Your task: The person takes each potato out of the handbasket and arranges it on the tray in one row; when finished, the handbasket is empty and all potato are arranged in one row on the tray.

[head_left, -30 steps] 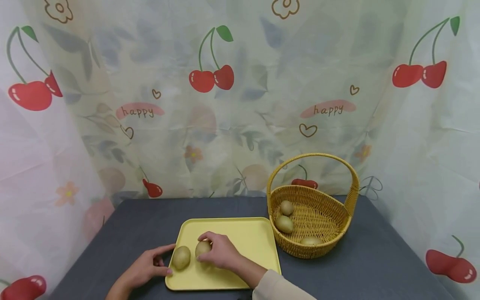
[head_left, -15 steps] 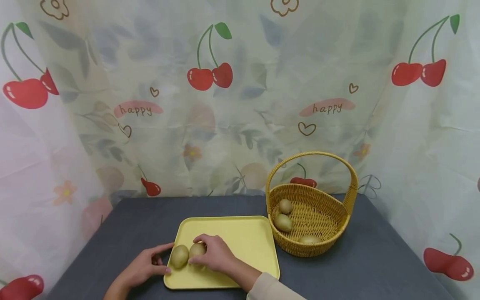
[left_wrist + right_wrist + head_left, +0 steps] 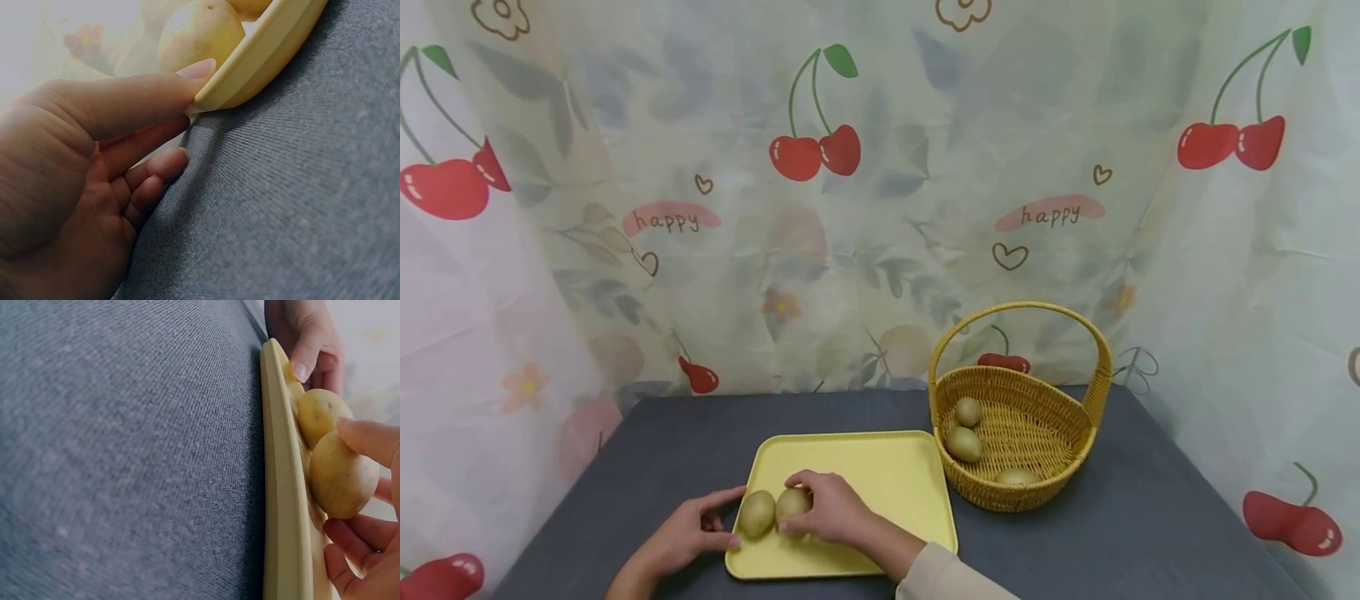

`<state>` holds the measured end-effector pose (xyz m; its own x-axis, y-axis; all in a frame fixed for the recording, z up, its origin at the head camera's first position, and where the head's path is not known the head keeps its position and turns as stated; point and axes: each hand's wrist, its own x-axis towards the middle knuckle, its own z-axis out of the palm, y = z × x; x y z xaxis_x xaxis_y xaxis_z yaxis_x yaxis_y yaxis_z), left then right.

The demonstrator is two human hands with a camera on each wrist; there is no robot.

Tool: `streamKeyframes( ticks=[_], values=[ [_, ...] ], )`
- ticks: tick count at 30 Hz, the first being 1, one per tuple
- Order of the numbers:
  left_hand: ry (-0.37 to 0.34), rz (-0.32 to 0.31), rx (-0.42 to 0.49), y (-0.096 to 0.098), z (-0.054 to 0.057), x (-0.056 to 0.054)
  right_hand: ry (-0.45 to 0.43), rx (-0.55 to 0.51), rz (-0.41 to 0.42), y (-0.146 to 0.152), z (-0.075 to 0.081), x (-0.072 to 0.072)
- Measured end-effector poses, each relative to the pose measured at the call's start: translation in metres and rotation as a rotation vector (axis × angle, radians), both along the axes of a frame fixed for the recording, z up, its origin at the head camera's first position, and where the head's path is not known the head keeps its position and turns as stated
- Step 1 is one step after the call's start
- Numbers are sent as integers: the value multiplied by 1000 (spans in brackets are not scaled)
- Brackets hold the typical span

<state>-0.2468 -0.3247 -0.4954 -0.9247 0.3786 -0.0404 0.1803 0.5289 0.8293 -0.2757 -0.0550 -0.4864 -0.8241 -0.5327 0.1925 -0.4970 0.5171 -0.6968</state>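
Two potatoes sit side by side near the left end of a yellow tray [image 3: 880,467]. My right hand [image 3: 835,508] pinches the right one, a potato [image 3: 344,475], between thumb and fingers; it touches or nearly touches the left potato [image 3: 757,513]. At the tray's left edge is my left hand [image 3: 681,533], thumb and index finger spread apart. Its thumb rests on the rim in the left wrist view, while the other fingers [image 3: 165,164] bend loosely below and hold nothing.
A wicker basket [image 3: 1015,497] with a tall handle stands at the tray's right end, with several potatoes inside, such as one potato [image 3: 964,444] at its left. A dark grey cloth [image 3: 700,442] covers the table. A patterned curtain [image 3: 880,275] hangs behind and at both sides.
My right hand has brought its potato left across the tray, up to the other potato. The left hand has stayed at the tray's edge. The head view has shifted slightly.
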Motion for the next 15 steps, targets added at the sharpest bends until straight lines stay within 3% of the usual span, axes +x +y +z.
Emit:
streamKeyframes(
  ticks=[8,15],
  values=[
    [-1,-11,26,0,-1,-2,-29,-37,21,4,3,2],
    [-2,-18,23,-1,-2,-3,-79,-68,92,24,27,1]
  ],
)
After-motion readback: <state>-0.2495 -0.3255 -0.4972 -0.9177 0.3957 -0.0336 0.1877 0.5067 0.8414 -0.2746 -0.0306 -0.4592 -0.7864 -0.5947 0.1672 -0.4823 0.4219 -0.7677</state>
